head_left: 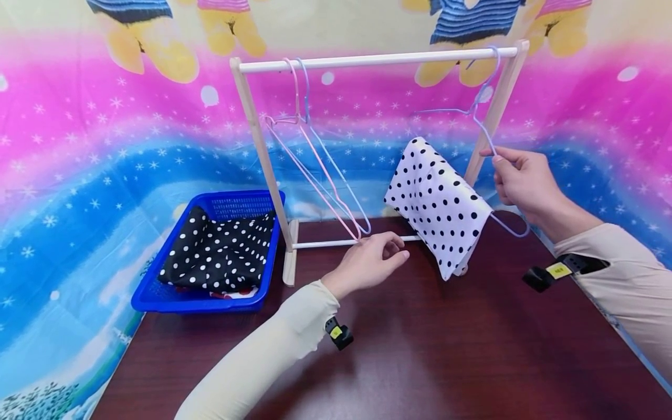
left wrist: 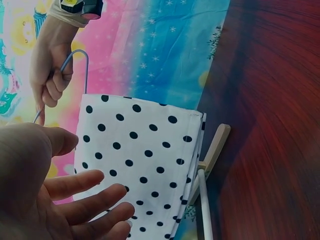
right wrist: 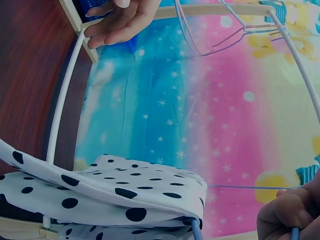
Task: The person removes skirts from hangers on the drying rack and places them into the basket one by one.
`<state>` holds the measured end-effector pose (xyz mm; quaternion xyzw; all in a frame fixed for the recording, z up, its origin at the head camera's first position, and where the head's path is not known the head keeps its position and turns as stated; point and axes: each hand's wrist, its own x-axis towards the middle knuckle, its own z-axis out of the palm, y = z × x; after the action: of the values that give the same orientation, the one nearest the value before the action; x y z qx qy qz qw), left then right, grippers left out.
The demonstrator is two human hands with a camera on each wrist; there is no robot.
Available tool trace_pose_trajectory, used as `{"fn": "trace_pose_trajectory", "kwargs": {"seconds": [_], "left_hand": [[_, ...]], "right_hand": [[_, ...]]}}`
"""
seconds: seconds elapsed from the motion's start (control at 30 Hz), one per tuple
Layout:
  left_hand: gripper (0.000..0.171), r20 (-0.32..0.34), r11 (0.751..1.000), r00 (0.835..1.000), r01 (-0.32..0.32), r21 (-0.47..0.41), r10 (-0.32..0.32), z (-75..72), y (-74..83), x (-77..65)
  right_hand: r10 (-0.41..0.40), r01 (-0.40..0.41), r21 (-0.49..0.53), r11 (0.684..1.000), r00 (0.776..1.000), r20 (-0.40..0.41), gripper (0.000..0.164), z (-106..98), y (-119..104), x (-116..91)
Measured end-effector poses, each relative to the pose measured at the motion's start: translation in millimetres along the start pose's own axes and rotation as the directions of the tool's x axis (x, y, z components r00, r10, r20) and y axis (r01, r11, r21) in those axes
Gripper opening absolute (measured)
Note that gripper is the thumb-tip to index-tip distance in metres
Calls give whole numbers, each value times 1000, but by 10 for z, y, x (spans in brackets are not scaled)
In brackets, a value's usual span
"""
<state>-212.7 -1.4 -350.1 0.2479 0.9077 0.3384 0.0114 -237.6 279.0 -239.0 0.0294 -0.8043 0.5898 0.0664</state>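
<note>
My right hand (head_left: 527,184) pinches one arm of a blue-purple clothes hanger (head_left: 483,127), whose hook loops over the right end of the rack's top rail (head_left: 367,60). A white cloth with black dots (head_left: 438,201) is draped folded over the hanger's lower bar and slants down to the left. My left hand (head_left: 367,262) is in front of the rack, left of the cloth, fingers loosely bent and holding nothing. In the left wrist view, the left hand's spread fingers (left wrist: 95,205) appear in front of the cloth. The right wrist view shows the right thumb and fingers (right wrist: 287,212) on the hanger.
Pink (head_left: 297,93) and blue (head_left: 307,87) hangers dangle from the rail's left part. Left of the wooden rack stands a blue basket (head_left: 205,305) holding a black cloth with white dots (head_left: 215,251); red-and-white fabric shows beneath it. All stand on a dark brown table (head_left: 409,361) before a patterned backdrop.
</note>
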Motion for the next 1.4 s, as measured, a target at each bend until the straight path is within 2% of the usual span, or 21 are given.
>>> {"fn": "trace_pose_trajectory", "kwargs": {"seconds": [0.4,0.63,0.83,1.17,1.4], "left_hand": [[27,-3,1000,1000,27,-15,-28,11,-27,11],[25,-6,999,1000,27,-32,-27,24,-44,2],[25,-16,999,1000,14,-45,-14,11,-50,-1],[26,-18,999,999,34,-42,-35,34,-89,35],[26,-30,996,998,57,-74,-59,57,-118,85]], "right_hand": [[-24,25,-38,999,1000,2,27,90,-1,46],[-46,45,-153,987,999,0,34,169,-21,31],[-60,58,-176,983,998,-8,36,231,-33,45],[-69,63,-254,965,997,-16,41,281,-45,74],[-88,80,-254,964,996,-21,39,324,-70,87]]}}
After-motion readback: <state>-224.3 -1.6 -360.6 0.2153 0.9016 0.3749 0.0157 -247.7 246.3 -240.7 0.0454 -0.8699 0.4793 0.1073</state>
